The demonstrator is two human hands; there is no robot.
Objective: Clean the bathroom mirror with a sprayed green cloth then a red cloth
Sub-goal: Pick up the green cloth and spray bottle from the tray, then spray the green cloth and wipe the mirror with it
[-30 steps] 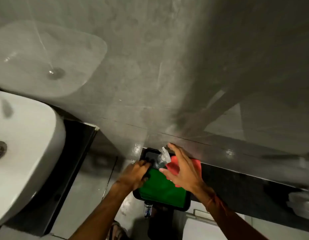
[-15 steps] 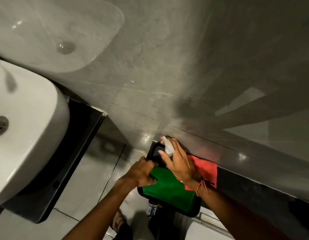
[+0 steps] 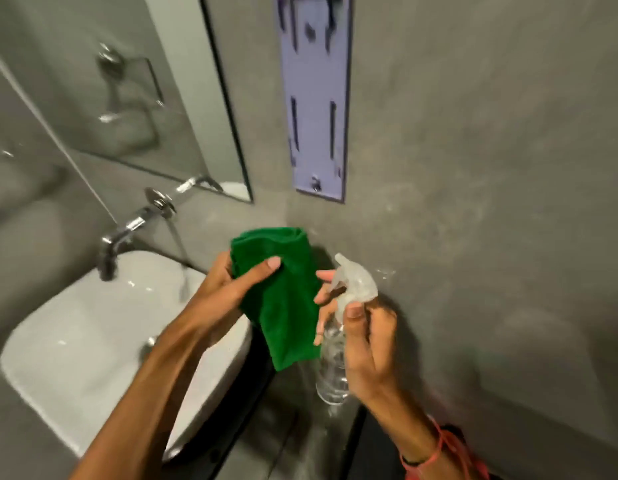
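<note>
My left hand (image 3: 220,292) grips a folded green cloth (image 3: 283,299), which hangs in front of the grey wall. Just to its right, my right hand (image 3: 364,344) is wrapped around a clear spray bottle (image 3: 335,348); the bottle's white nozzle (image 3: 352,278) points left at the cloth, a few centimetres away. The mirror (image 3: 103,95), with its thin dark frame, hangs on the wall at the upper left, above the basin. A sliver of the red cloth (image 3: 473,465) shows at the bottom right edge, partly hidden behind my right wrist.
A white basin (image 3: 93,348) sits at the lower left with a chrome tap (image 3: 127,233) above it. A purple panel (image 3: 314,98) is fixed to the grey wall right of the mirror. The dark floor shows below my hands.
Both hands have lifted from the black tray on the floor: the left took the green cloth, the right took the spray bottle. My view has swung up to the basin, the mirror and the wall.
</note>
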